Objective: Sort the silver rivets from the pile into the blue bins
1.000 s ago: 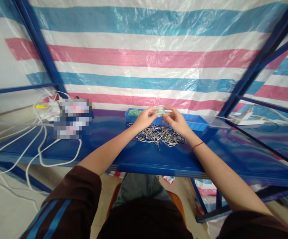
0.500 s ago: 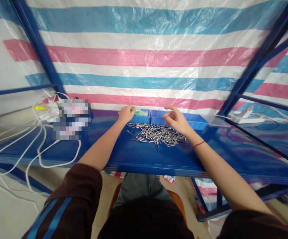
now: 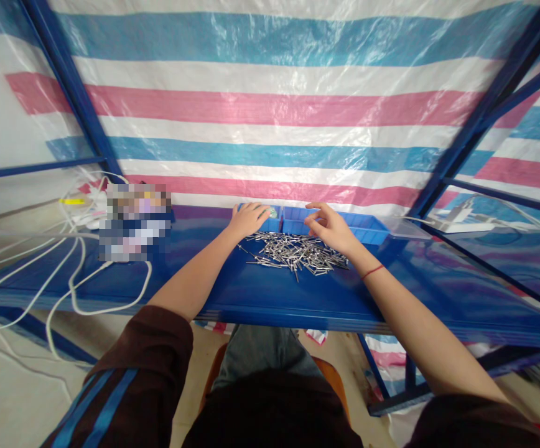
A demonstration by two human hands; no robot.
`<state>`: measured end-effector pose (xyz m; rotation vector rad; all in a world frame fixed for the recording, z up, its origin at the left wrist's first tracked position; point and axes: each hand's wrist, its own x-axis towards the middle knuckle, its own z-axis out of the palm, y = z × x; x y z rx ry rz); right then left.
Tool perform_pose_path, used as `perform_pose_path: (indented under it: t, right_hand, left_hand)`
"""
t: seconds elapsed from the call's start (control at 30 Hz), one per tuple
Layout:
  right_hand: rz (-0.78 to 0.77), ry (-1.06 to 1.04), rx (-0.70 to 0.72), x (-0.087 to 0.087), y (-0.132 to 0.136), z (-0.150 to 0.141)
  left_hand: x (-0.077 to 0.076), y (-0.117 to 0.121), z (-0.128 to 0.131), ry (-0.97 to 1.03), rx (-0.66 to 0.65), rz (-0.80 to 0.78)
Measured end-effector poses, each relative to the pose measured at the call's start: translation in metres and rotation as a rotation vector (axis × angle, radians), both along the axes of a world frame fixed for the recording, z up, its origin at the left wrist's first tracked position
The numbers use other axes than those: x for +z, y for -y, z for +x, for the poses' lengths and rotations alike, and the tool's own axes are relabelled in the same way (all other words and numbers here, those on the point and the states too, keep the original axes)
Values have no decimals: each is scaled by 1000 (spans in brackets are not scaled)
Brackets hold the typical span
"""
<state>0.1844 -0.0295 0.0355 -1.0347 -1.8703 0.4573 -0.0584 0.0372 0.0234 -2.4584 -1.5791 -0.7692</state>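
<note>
My left hand reaches over the left blue tray, its fingers stretched out above small green parts; nothing shows in its grip. My right hand hovers at the near rim of the right blue tray, fingers loosely curled and apart, with nothing visible in them. A pile of short metal pins lies on the blue shelf just in front of both hands.
White cables loop over the shelf's left side beside a blurred box. A striped tarp hangs behind. Blue frame posts stand at left and right. A clear flat piece lies right of the trays.
A second ago both hands held a small clear part together above the trays. The left hand then swung left to the tray and now lies over its green parts; the right hand stays, empty.
</note>
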Motion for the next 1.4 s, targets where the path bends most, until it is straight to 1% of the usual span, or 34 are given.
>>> perform_pose_path:
  t: [0.1, 0.23, 0.3, 0.37, 0.43, 0.5, 0.53, 0.57, 0.6, 0.67, 0.7, 0.77, 0.83, 0.93, 1.1, 1.27, 1.4]
  right_hand:
    - [-15, 8, 4, -1, 1, -1]
    - [-12, 15, 2, 1, -1, 0]
    - [32, 18, -24, 7, -1, 4]
    - [89, 24, -82, 15, 2, 12]
    - [117, 64, -149, 21, 10, 25]
    - [82, 173, -167, 20, 23, 42]
    - [55, 247, -172, 17, 31, 52]
    - [39, 306, -189, 11, 38, 61]
    - [31, 363, -202, 3, 45, 71]
    - [19, 470, -238, -15, 56, 89]
    - [11, 501, -278, -24, 60, 97]
    - [-22, 554, -347, -38, 63, 108]
    - [-82, 592, -359, -46, 63, 113]
    - [-111, 631, -334, -50, 60, 113]
    - [-115, 625, -302, -48, 56, 102]
    - [-84, 624, -269, -47, 52, 94]
    - [-73, 625, -247, -48, 49, 93]
  left_hand:
    - [-1, 1, 0, 11, -52, -33]
    - [-1, 2, 2, 24, -62, -67]
    - [5, 5, 4, 41, -65, -61]
    - [17, 11, 4, 74, -76, -44]
    - [30, 22, 2, 103, -122, -54]
    - [37, 39, -5, 86, -205, -125]
    - [37, 49, -10, 63, -229, -163]
    - [33, 59, -16, 31, -235, -205]
    - [28, 69, -23, 1, -201, -253]
    - [10, 86, -37, -10, -73, -315]
    - [1, 92, -44, -22, -24, -340]
    - [-14, 97, -52, -54, 35, -384]
    - [-22, 94, -54, -79, 38, -417]
    - [-23, 86, -46, -89, 14, -418]
    - [-23, 81, -32, -68, 15, -372]
    - [-26, 78, -31, -100, 18, -393]
    - [-27, 74, -31, -120, -4, -364]
